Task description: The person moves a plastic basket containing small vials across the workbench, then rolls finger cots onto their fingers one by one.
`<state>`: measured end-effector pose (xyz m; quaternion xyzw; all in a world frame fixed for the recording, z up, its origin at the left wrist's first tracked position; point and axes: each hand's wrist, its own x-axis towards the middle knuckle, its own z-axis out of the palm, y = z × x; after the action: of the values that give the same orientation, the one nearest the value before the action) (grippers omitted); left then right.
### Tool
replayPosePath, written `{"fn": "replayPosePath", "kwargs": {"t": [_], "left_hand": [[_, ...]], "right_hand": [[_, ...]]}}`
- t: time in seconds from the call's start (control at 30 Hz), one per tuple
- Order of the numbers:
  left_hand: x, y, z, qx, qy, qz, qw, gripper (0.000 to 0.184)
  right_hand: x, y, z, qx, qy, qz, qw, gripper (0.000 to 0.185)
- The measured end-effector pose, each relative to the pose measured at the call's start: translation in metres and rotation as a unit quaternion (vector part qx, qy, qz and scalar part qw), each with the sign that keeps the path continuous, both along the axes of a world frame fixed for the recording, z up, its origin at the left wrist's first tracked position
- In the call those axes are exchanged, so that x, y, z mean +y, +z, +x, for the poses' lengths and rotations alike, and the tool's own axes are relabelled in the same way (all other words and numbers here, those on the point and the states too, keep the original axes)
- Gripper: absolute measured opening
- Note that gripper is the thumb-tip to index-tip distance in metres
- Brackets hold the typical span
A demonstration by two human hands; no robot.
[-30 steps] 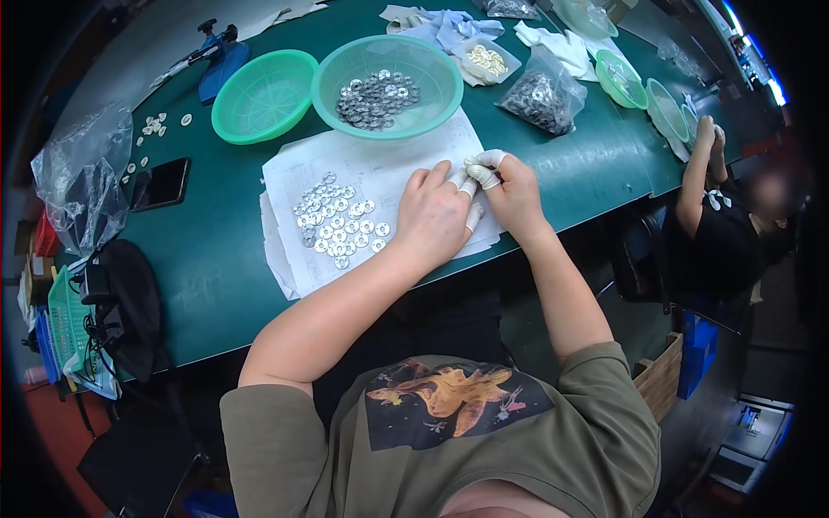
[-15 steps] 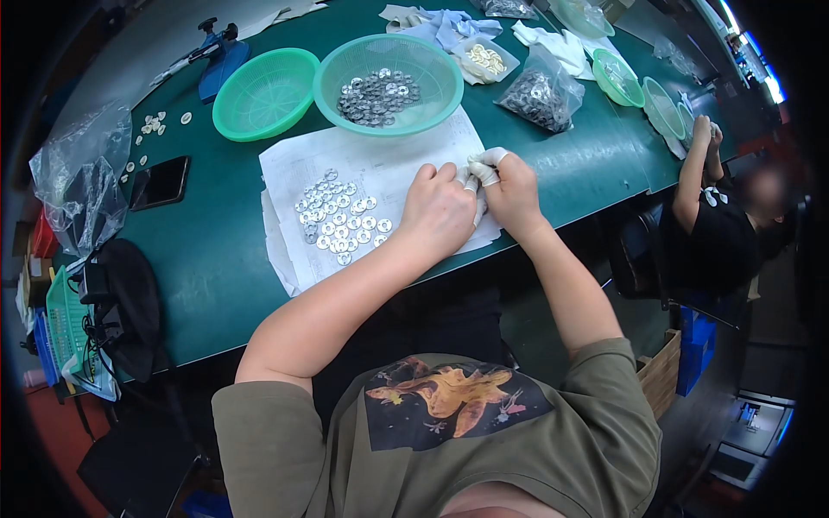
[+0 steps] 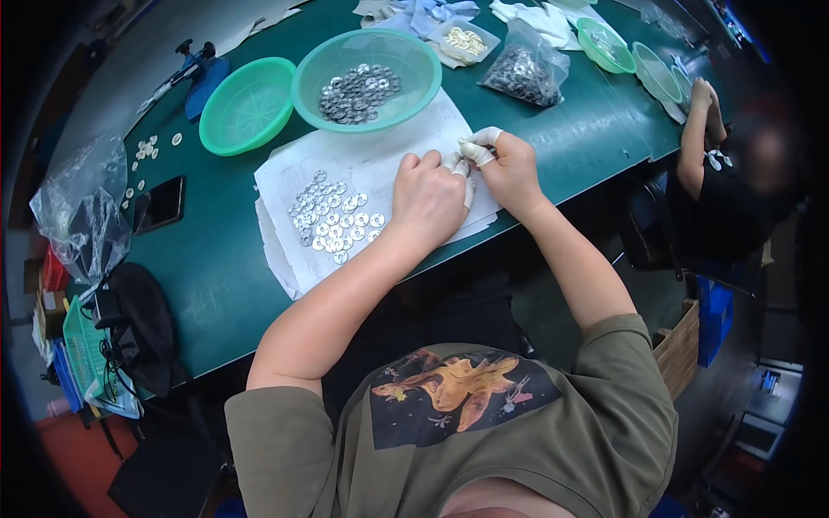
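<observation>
My left hand (image 3: 430, 192) is closed over the white paper sheet (image 3: 380, 160), its fingers curled inward. Close against it, my right hand (image 3: 511, 175) pinches with thumb and forefinger. White finger cots cover several fingertips on both hands. Whatever lies between the fingers is too small and hidden to make out. To the left of my hands, many shiny round metal discs (image 3: 334, 221) with centre holes lie spread on the paper. Behind the paper, a large pale green plastic basin (image 3: 420, 97) holds a heap of darker-looking metal discs (image 3: 358, 93).
A second green basin (image 3: 248, 108) stands beside the large one. Further left are a phone (image 3: 161, 205), loose pale rings (image 3: 148, 148) and a clear plastic bag (image 3: 82, 194). A bag of dark parts (image 3: 525, 73) lies at the back. Another person (image 3: 721, 181) sits at right.
The camera view has turned slightly. My right fingertips have shifted a little up and away from my left hand's fingers. The discs on the paper look unchanged.
</observation>
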<state>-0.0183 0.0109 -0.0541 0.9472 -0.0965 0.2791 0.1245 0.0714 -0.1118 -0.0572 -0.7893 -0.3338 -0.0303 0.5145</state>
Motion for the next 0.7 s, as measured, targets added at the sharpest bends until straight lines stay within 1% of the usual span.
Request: {"fn": "replayPosePath", "kwargs": {"t": [0.03, 0.1, 0.13, 0.2, 0.27, 0.33, 0.4, 0.47, 0.6, 0.67, 0.7], "left_hand": [[0.000, -0.001, 0.000, -0.003, 0.004, -0.010, 1.000, 0.017], [-0.002, -0.002, -0.003, -0.007, 0.000, -0.018, 1.000, 0.017], [-0.002, -0.001, -0.004, 0.016, 0.012, -0.021, 1.000, 0.018], [-0.002, -0.002, -0.004, 0.041, 0.019, -0.021, 0.999, 0.020], [-0.003, -0.004, -0.004, 0.009, 0.024, -0.048, 0.998, 0.020], [-0.002, -0.006, -0.005, 0.007, 0.021, -0.050, 0.999, 0.021], [-0.001, -0.006, -0.004, 0.004, 0.021, -0.050, 0.999, 0.021], [-0.002, -0.006, -0.004, -0.011, 0.013, -0.065, 0.998, 0.020], [-0.001, -0.006, -0.004, 0.018, 0.022, -0.034, 0.999, 0.020], [-0.002, -0.007, -0.002, -0.022, 0.011, -0.034, 0.999, 0.017], [-0.003, -0.007, -0.003, -0.020, 0.017, -0.032, 0.999, 0.017]], "right_hand": [[0.000, 0.001, 0.001, 0.001, -0.006, 0.000, 1.000, 0.007], [0.000, 0.004, 0.004, -0.001, 0.027, -0.040, 0.999, 0.010], [-0.001, 0.007, 0.007, -0.004, 0.020, -0.037, 0.999, 0.010], [-0.004, 0.011, 0.010, 0.031, 0.063, -0.077, 0.995, 0.010], [-0.003, 0.010, 0.008, 0.036, 0.053, -0.064, 0.996, 0.011], [-0.003, 0.004, 0.008, 0.038, 0.045, -0.049, 0.997, 0.011], [-0.002, -0.006, 0.007, -0.063, 0.023, -0.011, 0.998, 0.010], [-0.002, -0.007, 0.008, -0.058, 0.027, -0.009, 0.998, 0.010], [-0.002, -0.005, 0.005, -0.055, 0.050, 0.001, 0.997, 0.010], [-0.002, -0.005, 0.007, -0.047, 0.054, 0.004, 0.997, 0.010], [-0.002, -0.006, 0.007, -0.038, 0.056, 0.003, 0.998, 0.011]]}}
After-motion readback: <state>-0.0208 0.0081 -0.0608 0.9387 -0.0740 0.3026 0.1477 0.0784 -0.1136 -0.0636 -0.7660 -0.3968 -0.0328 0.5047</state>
